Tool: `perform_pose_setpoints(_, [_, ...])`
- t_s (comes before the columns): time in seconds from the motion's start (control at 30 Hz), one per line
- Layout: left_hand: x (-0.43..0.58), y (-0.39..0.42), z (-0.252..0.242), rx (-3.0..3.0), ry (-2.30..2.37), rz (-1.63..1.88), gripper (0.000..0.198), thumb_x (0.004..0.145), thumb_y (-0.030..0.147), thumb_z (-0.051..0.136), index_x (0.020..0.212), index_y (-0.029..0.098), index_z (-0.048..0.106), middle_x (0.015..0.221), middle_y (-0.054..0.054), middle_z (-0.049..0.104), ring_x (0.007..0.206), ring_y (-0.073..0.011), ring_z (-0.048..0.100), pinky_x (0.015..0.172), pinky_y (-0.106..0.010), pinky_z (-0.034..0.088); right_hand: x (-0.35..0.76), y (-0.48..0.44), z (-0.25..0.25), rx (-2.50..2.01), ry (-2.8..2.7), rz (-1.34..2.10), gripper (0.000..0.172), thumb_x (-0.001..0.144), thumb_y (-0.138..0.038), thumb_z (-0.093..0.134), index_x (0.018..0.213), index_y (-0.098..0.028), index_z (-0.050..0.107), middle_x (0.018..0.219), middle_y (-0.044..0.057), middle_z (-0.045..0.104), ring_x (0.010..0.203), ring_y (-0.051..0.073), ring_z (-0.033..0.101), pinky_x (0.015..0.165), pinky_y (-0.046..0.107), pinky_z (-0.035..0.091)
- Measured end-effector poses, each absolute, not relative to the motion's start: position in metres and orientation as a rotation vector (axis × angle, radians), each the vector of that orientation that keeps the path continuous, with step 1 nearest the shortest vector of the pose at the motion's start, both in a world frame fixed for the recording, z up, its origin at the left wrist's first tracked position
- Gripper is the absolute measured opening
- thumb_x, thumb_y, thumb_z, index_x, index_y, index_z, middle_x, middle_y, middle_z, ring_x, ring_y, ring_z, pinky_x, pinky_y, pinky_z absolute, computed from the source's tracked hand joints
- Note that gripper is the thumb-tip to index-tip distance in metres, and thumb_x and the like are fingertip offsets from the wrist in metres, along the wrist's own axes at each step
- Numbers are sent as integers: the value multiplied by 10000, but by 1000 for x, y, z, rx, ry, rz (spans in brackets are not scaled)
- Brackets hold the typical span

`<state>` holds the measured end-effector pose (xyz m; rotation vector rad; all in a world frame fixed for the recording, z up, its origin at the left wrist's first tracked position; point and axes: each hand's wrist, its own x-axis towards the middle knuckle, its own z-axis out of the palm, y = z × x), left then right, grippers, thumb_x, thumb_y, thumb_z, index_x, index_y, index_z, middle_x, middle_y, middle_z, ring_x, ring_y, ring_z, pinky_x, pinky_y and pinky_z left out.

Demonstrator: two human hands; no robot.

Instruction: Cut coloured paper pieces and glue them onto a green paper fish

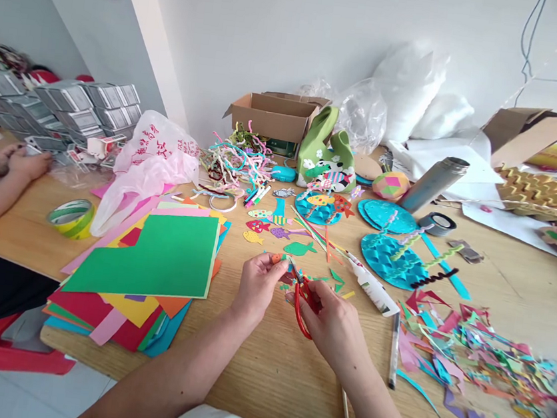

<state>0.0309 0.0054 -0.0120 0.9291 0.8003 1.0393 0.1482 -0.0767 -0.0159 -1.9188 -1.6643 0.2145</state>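
Near the middle of the table my left hand (255, 287) pinches a small piece of orange and green paper (277, 258). My right hand (331, 316) is closed around the red handles of a pair of scissors (302, 316), whose blades meet the paper at my left fingertips. Under and around the blades lie small green paper scraps (336, 277). Just beyond my hands are several paper fish, among them a plain green fish (300, 248), a yellow fish (254, 238) and a red fish (258, 225).
Coloured paper sheets (172, 257) are stacked at left, beside a tape roll (72, 218). A glue bottle (373, 288), a black pen (394, 350) and paper scraps (468, 351) lie at right. Blue decorated plates (383, 214) and a metal flask (435, 183) stand behind. Another person's hands (22, 163) are far left.
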Motion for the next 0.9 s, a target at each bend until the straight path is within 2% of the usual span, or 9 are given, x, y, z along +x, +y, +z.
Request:
perform_pose_setpoints(0.33, [31,5,-12,903,772,1035,153,678,279,686,675,129,657,643,-35,677,563,-131,611,611,-264,506,148,-75,-14,-1828,-1548,449,346,857,-512,518,707,-202,552,524,-33,501,456,112,431,461,219,328])
perform_pose_setpoints(0.9, [30,7,-10,929,752,1032,176,663,288,706,669,120,653,607,-11,632,560,-118,587,575,-239,502,154,-76,-14,-1829,-1565,464,373,844,-528,512,700,-187,560,522,-36,488,471,105,418,474,210,330])
